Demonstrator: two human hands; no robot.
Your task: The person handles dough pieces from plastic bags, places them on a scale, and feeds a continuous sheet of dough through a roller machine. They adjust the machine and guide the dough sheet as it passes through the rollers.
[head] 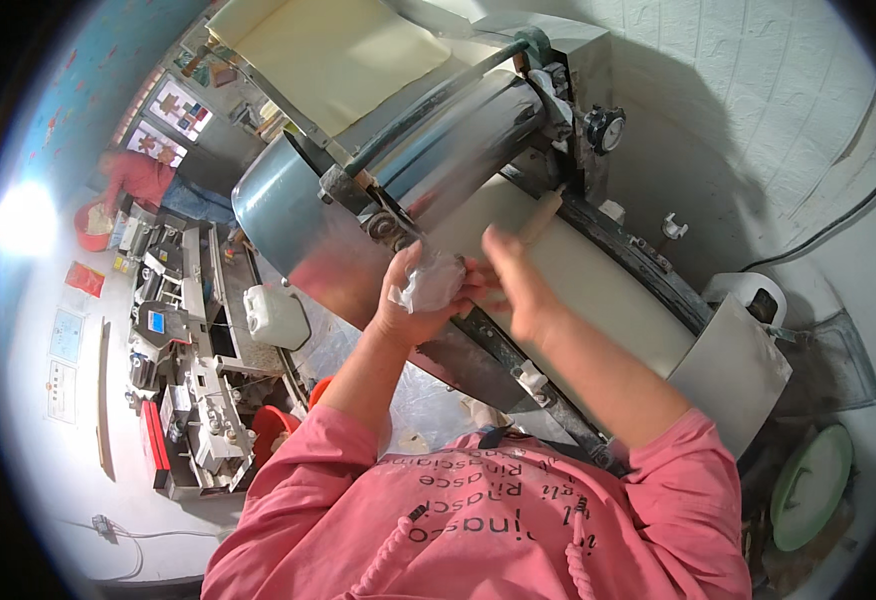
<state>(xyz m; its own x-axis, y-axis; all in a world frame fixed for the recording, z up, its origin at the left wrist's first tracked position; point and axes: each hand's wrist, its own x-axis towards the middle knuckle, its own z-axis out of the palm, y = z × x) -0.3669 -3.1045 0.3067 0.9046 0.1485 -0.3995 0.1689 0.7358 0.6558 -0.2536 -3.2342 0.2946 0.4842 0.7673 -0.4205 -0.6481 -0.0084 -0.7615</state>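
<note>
My left hand [417, 311] is cupped palm-up around a crumpled, translucent white plastic bag [432, 283]; its contents, if any, cannot be made out. Close to its right, my right hand [522, 289] is raised and blurred, its fingers apart with nothing visible in them. Both are above the near edge of a dough-sheeting machine's cream belt [595, 262]. Just beyond them is the machine's shiny metal roller [468, 142]. A blurred light-brown strip [543, 216] lies past my right hand, by the belt's far side rail.
A smooth cream sheet [333, 60] drapes over the machine's top. A dial knob [604, 129] projects at its right. On the left are a white plastic jerrycan [277, 316] and a bench machine [157, 322]. A person [142, 180] bends over a red basin [93, 225] behind.
</note>
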